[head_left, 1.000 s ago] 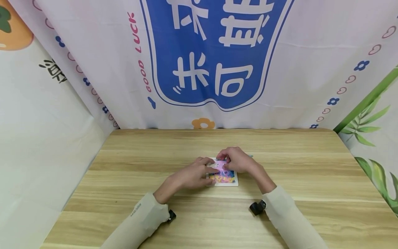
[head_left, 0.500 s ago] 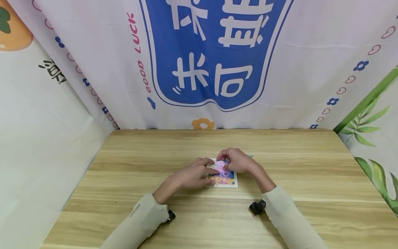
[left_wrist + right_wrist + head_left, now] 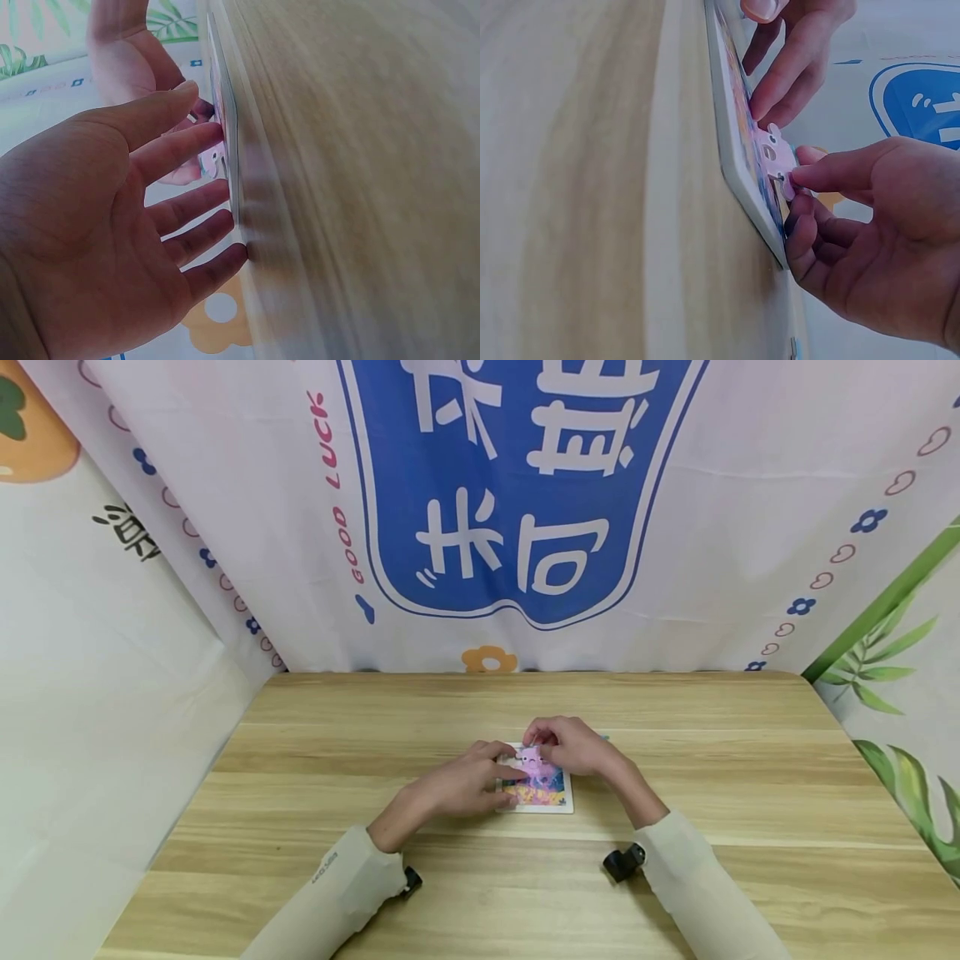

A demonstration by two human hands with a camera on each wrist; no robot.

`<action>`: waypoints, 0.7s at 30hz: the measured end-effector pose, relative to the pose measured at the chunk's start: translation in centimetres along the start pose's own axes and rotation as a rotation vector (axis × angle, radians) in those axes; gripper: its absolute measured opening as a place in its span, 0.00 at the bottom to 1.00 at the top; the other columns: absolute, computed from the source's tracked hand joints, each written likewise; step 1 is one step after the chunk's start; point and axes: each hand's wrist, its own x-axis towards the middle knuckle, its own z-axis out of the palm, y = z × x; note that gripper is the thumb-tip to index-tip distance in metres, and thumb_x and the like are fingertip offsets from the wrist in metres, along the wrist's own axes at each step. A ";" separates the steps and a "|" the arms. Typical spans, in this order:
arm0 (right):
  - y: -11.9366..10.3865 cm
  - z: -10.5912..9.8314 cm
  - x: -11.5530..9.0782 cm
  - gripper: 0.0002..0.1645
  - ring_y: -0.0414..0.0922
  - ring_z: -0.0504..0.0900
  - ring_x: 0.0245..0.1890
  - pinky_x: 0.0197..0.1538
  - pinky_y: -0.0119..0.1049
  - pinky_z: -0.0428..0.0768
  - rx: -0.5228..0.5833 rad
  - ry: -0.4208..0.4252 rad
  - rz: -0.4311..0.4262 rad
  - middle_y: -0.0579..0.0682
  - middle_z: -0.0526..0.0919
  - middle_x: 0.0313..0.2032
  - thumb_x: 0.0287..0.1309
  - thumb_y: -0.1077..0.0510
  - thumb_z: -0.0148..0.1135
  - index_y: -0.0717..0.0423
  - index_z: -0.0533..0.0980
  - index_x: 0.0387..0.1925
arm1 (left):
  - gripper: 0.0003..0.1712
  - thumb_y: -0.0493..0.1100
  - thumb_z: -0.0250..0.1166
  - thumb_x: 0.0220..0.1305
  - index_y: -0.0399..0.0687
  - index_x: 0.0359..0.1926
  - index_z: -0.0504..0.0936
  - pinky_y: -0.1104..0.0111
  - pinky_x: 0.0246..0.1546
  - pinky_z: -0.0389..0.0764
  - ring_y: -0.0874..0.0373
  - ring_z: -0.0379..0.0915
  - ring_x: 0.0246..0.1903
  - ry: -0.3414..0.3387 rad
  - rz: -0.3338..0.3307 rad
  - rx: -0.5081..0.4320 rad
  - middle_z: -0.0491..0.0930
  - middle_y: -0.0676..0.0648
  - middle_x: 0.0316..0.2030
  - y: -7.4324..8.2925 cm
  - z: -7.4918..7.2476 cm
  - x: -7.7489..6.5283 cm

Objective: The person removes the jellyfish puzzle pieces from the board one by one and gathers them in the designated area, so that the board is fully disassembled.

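A small white-edged picture puzzle board lies on the table, printed in pink, yellow and blue. My left hand reaches in from its left side, fingers spread and fairly straight, fingertips resting on the board. At the board's upper right, my right hand pinches a pink puzzle piece with a printed face between thumb and fingers. In the right wrist view that piece tilts up off the board's surface. The left wrist view shows my left fingertips along the board's edge; its picture is mostly out of sight there.
The wooden table carries a small light-blue object just beyond my right hand, partly hidden. A printed cloth hangs behind the table's far edge. Black wrist cameras sit at both cuffs.
The pink piece's printed face shows more fully now as my right thumb shifts slightly. The board sits a touch lower in view. My left hand stays nearly where it was.
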 end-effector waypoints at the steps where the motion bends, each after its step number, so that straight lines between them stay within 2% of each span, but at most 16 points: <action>1: 0.1 0.0 0.0 0.12 0.43 0.79 0.37 0.45 0.35 0.79 0.002 0.004 -0.003 0.52 0.85 0.38 0.71 0.69 0.58 0.56 0.84 0.47 | 0.26 0.52 0.67 0.77 0.54 0.72 0.82 0.50 0.76 0.72 0.44 0.61 0.78 0.000 0.001 -0.002 0.67 0.43 0.79 0.0 0.0 0.0; 12: 0.3 0.1 0.1 0.11 0.43 0.78 0.35 0.42 0.36 0.78 0.029 0.024 0.008 0.52 0.84 0.36 0.73 0.67 0.57 0.57 0.84 0.47 | 0.25 0.51 0.67 0.78 0.53 0.72 0.82 0.49 0.78 0.70 0.44 0.60 0.79 0.000 0.008 -0.004 0.67 0.42 0.79 0.1 0.0 -0.1; 21: 0.4 -0.1 0.0 0.11 0.45 0.79 0.41 0.47 0.37 0.78 0.036 0.049 0.045 0.52 0.85 0.40 0.74 0.65 0.58 0.54 0.85 0.47 | 0.26 0.52 0.67 0.78 0.54 0.72 0.82 0.49 0.78 0.70 0.44 0.59 0.79 -0.003 0.005 0.008 0.67 0.43 0.79 0.0 0.1 0.1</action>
